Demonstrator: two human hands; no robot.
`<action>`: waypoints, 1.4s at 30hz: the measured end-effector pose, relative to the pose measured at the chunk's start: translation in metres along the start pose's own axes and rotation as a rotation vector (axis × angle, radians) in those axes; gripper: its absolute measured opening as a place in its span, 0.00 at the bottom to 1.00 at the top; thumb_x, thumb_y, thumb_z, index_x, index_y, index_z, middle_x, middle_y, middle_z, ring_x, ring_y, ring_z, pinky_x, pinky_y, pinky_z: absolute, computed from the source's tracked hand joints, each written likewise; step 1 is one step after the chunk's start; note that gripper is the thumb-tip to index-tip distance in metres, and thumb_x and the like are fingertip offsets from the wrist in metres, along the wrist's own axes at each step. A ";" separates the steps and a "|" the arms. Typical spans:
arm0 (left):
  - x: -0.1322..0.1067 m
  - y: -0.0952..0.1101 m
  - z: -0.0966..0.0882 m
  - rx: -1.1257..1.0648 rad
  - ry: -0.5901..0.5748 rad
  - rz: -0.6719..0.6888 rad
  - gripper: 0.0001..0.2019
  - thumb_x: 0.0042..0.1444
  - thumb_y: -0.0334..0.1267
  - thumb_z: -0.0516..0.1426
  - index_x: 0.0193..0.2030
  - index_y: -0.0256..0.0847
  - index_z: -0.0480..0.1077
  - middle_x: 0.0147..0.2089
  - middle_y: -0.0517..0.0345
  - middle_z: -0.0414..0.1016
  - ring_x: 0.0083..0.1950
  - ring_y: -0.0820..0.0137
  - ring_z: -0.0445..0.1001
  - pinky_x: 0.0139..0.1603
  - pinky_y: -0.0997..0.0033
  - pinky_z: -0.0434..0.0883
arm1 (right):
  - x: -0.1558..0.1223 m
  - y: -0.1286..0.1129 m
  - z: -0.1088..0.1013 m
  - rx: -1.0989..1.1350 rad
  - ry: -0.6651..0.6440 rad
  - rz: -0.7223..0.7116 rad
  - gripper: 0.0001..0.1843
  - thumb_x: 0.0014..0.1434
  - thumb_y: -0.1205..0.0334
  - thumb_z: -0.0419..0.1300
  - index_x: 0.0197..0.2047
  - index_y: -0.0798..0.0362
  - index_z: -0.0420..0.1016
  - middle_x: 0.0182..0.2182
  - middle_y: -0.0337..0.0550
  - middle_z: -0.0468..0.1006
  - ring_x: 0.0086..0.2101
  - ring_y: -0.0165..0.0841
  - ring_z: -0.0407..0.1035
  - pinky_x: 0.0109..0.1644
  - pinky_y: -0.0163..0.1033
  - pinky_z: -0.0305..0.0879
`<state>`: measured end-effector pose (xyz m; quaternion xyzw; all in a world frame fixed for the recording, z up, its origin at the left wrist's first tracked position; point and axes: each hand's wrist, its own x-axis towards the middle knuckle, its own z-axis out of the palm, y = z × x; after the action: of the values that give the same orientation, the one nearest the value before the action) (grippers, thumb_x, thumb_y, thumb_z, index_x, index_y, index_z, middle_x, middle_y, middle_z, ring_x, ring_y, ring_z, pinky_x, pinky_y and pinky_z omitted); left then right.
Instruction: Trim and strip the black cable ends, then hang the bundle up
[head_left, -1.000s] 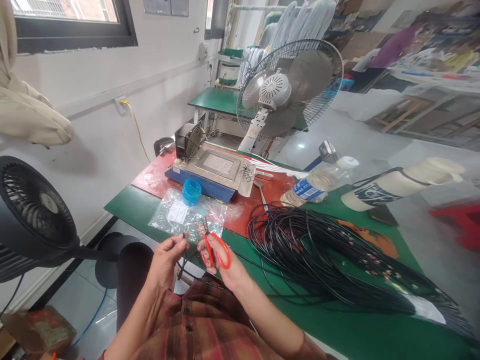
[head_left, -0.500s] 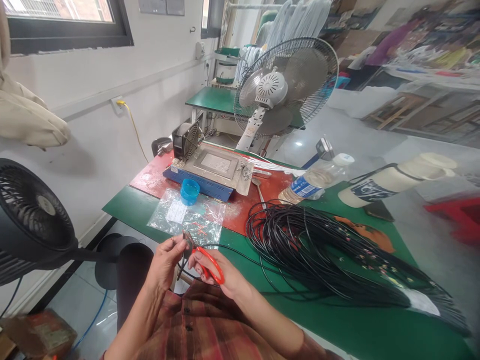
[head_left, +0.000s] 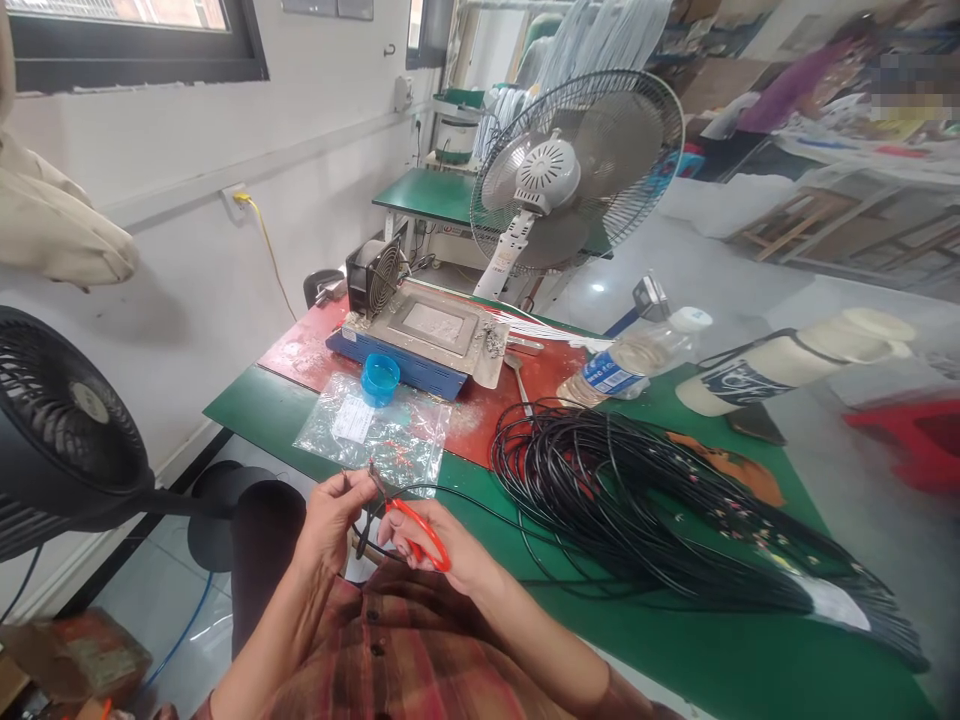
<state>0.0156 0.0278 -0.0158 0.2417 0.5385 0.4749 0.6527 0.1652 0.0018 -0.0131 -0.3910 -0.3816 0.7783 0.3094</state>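
My right hand (head_left: 431, 535) grips red-handled scissors (head_left: 420, 530), their blades pointing up and left toward my other hand. My left hand (head_left: 337, 505) pinches the end of a black cable (head_left: 450, 494) close to the blades. From there the cable loops below my hands and runs right toward a large bundle of black cables (head_left: 600, 490) on the green table. Just beyond my hands lies a clear plastic bag (head_left: 390, 455) with a white label and small red bits on it. A blue round container (head_left: 380, 380) stands at the bag's far edge.
A blue heating device (head_left: 405, 360) with a small box fan (head_left: 373, 278) sits behind the bag. To the right are a spoon (head_left: 519, 380), a water bottle (head_left: 611, 372) and a white flask (head_left: 757, 378). Fans stand at left and behind. A person in purple (head_left: 795, 85) is far right.
The scissor blades and the pinched cable end have shifted slightly between my hands. The cable loop below them hangs a little differently. Both hands keep their holds.
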 end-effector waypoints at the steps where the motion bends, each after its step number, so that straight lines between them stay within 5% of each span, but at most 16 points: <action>1: 0.000 0.000 0.000 0.001 -0.002 -0.006 0.11 0.33 0.37 0.69 0.24 0.34 0.76 0.20 0.63 0.68 0.19 0.83 0.52 0.20 0.81 0.54 | 0.001 0.000 -0.001 -0.005 0.005 0.004 0.27 0.49 0.39 0.59 0.28 0.59 0.73 0.18 0.35 0.60 0.18 0.19 0.51 0.18 0.27 0.42; 14: 0.001 -0.005 0.000 0.028 0.012 0.006 0.10 0.35 0.37 0.69 0.26 0.37 0.77 0.22 0.63 0.72 0.21 0.82 0.59 0.25 0.80 0.60 | 0.005 0.003 -0.002 -0.097 0.125 -0.039 0.29 0.47 0.37 0.60 0.26 0.60 0.72 0.15 0.33 0.58 0.16 0.19 0.51 0.18 0.27 0.47; 29: 0.003 -0.008 -0.003 0.016 -0.024 0.044 0.10 0.36 0.37 0.68 0.28 0.37 0.77 0.27 0.60 0.76 0.28 0.77 0.67 0.32 0.76 0.62 | 0.001 -0.001 -0.001 0.060 0.037 -0.005 0.25 0.48 0.42 0.62 0.25 0.61 0.71 0.14 0.32 0.59 0.13 0.18 0.49 0.14 0.27 0.35; 42: 0.000 -0.005 -0.001 0.012 -0.017 0.027 0.11 0.36 0.37 0.68 0.28 0.36 0.77 0.25 0.59 0.75 0.25 0.78 0.65 0.29 0.76 0.62 | 0.005 0.012 -0.008 -0.388 0.171 -0.136 0.24 0.55 0.42 0.54 0.29 0.57 0.72 0.17 0.34 0.59 0.19 0.23 0.54 0.22 0.30 0.49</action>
<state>0.0162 0.0250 -0.0206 0.2568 0.5326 0.4782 0.6494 0.1671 0.0026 -0.0287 -0.4812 -0.5222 0.6315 0.3113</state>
